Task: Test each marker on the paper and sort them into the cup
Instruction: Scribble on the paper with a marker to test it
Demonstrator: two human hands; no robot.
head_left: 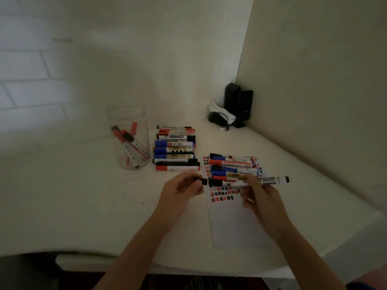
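Note:
My right hand (259, 195) grips a white black-ended marker (270, 180) lying level above the paper (236, 222). My left hand (184, 189) pinches its black cap (200, 181) just left of the marker's tip. The paper carries rows of red and black test marks near its top. Several markers (232, 166) lie on the paper's far end. A second pile of red, blue and black markers (176, 149) lies to the left of it. The clear cup (128, 137) stands further left with several markers inside.
A white table (83, 206) fills the corner of two walls. Black objects with a white cloth (232, 109) sit in the far corner. The table's front edge runs close to my forearms.

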